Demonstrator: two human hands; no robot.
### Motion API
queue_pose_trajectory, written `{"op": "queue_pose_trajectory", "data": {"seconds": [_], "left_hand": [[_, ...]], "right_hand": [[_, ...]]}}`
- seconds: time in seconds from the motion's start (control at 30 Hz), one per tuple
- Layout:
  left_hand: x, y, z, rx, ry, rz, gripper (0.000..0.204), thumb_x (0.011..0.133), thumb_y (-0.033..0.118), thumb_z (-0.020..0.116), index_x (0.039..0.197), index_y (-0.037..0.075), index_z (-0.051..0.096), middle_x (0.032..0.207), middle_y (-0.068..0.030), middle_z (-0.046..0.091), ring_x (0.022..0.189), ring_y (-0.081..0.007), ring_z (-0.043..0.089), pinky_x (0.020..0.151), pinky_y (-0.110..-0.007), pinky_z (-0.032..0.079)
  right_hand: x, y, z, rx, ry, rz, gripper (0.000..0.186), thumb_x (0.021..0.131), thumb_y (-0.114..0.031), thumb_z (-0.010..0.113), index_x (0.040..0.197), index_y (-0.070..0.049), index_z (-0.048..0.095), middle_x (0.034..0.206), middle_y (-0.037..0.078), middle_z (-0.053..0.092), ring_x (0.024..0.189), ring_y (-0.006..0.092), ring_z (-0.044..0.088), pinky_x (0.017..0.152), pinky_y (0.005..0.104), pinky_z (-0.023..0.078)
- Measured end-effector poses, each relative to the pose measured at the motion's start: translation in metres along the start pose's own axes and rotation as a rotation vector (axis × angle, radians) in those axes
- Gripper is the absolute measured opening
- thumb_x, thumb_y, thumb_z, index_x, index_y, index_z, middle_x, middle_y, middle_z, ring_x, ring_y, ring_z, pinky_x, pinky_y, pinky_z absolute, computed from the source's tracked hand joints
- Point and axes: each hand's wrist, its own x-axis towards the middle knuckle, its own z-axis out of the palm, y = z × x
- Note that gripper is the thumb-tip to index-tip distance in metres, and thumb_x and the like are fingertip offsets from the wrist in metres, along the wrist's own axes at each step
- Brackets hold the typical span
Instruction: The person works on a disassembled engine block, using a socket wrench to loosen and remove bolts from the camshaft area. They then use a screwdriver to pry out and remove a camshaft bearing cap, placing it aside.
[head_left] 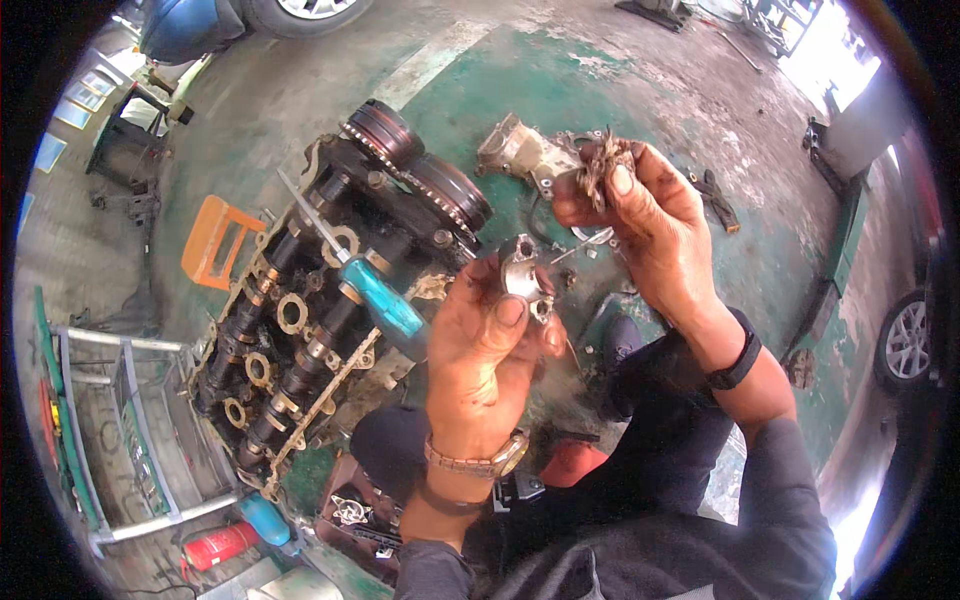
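Note:
My left hand [478,360] is closed around a small silver metal part [520,272], curved with a bolt hole at each end, like a camshaft bearing cap. Higher and to the right, my right hand [665,215] pinches a dirty, frayed brown rag [605,172]. The two hands are apart, and the rag does not touch the metal part. Left of my left hand stands an oily engine [395,235] with its camshafts [325,355] exposed and two round timing gears [445,192] at its far end. A screwdriver with a teal handle [385,300] lies across it.
Beyond my hands, a metal casting [525,150] lies on the worn green floor. An orange stool [208,242] is left of the engine. A metal rack [130,430] and red fire extinguisher [222,545] are nearer. A car wheel [905,338] stands at far right.

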Motion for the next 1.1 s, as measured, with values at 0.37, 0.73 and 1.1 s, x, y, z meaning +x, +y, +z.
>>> {"op": "queue_pose_trajectory", "data": {"seconds": [0.37,0.73,1.1], "left_hand": [[0.000,-0.009,0.000,0.179,0.031,0.155,0.041,0.094,0.021,0.067,0.127,0.003,0.049,0.109,-0.0116,0.065,0.079,-0.0216,0.062,0.070,-0.035,0.052],[0.001,-0.011,-0.001,0.206,0.072,0.187,0.020,0.095,0.005,0.063,0.113,-0.004,0.057,0.105,-0.0127,0.068,0.081,-0.0170,0.066,0.065,-0.029,0.056],[0.002,-0.011,-0.005,0.167,0.054,0.103,0.019,0.092,0.000,0.065,0.109,-0.003,0.059,0.097,-0.0123,0.070,0.074,-0.0186,0.067,0.067,-0.030,0.056]], "right_hand": [[-0.010,-0.003,0.017,-0.411,-0.276,-0.277,0.033,0.084,-0.008,0.077,0.115,0.001,0.069,0.110,0.012,0.068,0.092,0.0153,0.066,0.081,0.0301,0.054],[-0.007,-0.023,0.011,-0.337,-0.393,0.222,0.033,0.085,-0.002,0.075,0.115,0.006,0.066,0.092,0.005,0.072,0.083,0.0099,0.064,0.074,0.0275,0.054],[-0.003,-0.022,-0.001,-0.775,-0.426,-0.144,0.025,0.074,-0.004,0.077,0.097,0.002,0.068,0.079,0.013,0.068,0.072,0.0255,0.068,0.066,0.0336,0.052]]}}
